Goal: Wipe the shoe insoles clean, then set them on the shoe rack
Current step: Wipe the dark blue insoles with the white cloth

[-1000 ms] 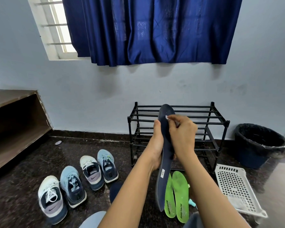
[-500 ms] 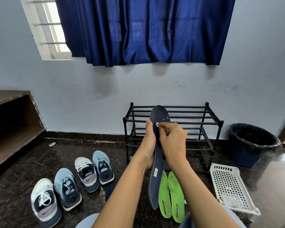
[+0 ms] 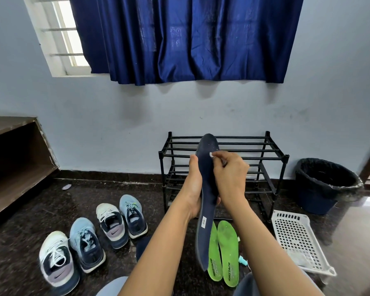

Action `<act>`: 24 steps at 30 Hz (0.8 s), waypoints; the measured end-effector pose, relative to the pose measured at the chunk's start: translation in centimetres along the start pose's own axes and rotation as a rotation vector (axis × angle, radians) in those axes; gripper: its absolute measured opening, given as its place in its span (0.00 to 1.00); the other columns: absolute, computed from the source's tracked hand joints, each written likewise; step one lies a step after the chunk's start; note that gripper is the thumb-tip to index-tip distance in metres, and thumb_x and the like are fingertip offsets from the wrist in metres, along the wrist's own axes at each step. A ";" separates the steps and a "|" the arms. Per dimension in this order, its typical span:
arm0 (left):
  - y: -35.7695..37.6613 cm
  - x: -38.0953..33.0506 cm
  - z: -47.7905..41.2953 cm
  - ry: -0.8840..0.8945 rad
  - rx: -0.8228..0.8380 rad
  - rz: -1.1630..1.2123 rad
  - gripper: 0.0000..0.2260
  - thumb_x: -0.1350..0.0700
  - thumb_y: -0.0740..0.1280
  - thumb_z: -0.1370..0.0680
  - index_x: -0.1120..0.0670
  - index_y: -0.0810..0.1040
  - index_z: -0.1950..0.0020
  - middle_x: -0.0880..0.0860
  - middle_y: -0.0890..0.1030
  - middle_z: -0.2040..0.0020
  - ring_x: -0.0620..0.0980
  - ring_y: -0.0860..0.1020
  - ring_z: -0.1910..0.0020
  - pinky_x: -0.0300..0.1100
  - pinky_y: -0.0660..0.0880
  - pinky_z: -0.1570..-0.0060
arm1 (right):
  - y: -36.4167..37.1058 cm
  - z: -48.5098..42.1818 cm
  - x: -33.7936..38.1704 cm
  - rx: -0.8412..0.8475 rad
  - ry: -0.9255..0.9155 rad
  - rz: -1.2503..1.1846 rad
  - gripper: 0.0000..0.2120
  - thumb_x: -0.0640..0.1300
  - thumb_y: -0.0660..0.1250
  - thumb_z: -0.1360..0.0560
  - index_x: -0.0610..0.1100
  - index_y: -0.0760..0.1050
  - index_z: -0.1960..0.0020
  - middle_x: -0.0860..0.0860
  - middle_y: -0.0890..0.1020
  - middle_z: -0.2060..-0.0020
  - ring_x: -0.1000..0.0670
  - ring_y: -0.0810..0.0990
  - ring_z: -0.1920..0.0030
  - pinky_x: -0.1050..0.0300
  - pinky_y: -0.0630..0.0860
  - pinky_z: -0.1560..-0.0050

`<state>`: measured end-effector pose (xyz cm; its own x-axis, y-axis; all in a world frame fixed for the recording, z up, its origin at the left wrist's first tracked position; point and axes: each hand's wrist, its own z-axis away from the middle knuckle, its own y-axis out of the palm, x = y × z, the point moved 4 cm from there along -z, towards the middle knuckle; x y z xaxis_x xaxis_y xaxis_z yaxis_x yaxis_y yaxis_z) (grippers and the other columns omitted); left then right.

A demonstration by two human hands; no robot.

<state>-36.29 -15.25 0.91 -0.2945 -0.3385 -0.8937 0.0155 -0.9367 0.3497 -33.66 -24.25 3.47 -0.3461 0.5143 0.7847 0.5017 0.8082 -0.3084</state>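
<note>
Right hand (image 3: 231, 174) higher, pinching wipe (image 3: 211, 154) perhaps; left hand (image 3: 193, 189) grips insole (image 3: 205, 242).

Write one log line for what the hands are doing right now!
left hand: holds dark insole upright | right hand: pinches small white thing against it | green insoles: on floor | rack: no insoles

Pale wall (image 3: 115, 116), dark stone floor (image 3: 30, 206), navy curtain (image 3: 179, 39) w/ daylit window (image 3: 66, 35).

Glossy stone floor (image 3: 30, 210), satiny curtain (image 3: 179, 39)
</note>
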 end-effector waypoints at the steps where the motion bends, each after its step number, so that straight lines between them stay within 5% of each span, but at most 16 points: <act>1: 0.2 0.1 0.1 -0.009 0.000 0.002 0.33 0.31 0.47 0.21 0.55 0.80 0.53 0.54 0.83 0.68 0.49 0.81 0.68 0.41 0.75 0.64 | -0.2 -0.4 -0.2 -0.025 0.026 -0.016 0.09 0.39 0.64 0.24 0.43 0.83 0.51 0.46 0.83 0.56 0.49 0.80 0.54 0.64 0.71 0.52; 3: 0.2 0.3 0.0 -0.026 -0.002 -0.007 0.33 0.31 0.47 0.22 0.55 0.79 0.52 0.53 0.83 0.68 0.48 0.81 0.69 0.39 0.75 0.66 | -0.5 -0.5 -0.3 -0.056 0.047 -0.028 0.09 0.38 0.64 0.25 0.42 0.83 0.51 0.46 0.84 0.57 0.49 0.80 0.55 0.62 0.74 0.52; 7: -0.4 0.1 -0.4 0.010 -0.014 -0.009 0.31 0.34 0.46 0.20 0.55 0.79 0.53 0.53 0.83 0.70 0.47 0.81 0.72 0.36 0.76 0.72 | 0.2 1.1 0.5 0.032 -0.020 -0.014 0.08 0.37 0.66 0.25 0.42 0.83 0.51 0.49 0.81 0.56 0.54 0.76 0.57 0.80 0.64 0.56; 14: -0.1 0.5 0.0 -0.013 -0.002 0.019 0.33 0.31 0.47 0.21 0.56 0.80 0.53 0.54 0.83 0.67 0.49 0.82 0.68 0.39 0.77 0.66 | -0.4 -0.2 0.1 -0.060 0.020 -0.040 0.08 0.39 0.65 0.25 0.43 0.83 0.51 0.46 0.83 0.56 0.51 0.78 0.57 0.67 0.70 0.53; 19: -0.5 0.0 -0.3 0.045 -0.031 0.044 0.30 0.35 0.48 0.19 0.54 0.80 0.53 0.53 0.83 0.68 0.48 0.82 0.70 0.36 0.76 0.71 | 1.0 1.7 1.9 0.033 -0.222 0.054 0.07 0.34 0.67 0.27 0.40 0.83 0.53 0.44 0.82 0.57 0.47 0.79 0.58 0.74 0.62 0.55; 24: 0.3 0.6 0.0 0.014 -0.027 0.012 0.31 0.33 0.47 0.20 0.54 0.79 0.56 0.54 0.81 0.70 0.51 0.78 0.69 0.41 0.72 0.66 | -0.1 -0.1 1.2 -0.059 -0.120 0.044 0.08 0.34 0.66 0.27 0.39 0.83 0.52 0.42 0.82 0.56 0.44 0.80 0.55 0.72 0.61 0.55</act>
<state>-36.44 -15.75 0.48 -0.2804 -0.3512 -0.8933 0.0452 -0.9345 0.3532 -34.04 -23.75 4.55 -0.4135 0.5826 0.6997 0.5633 0.7674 -0.3061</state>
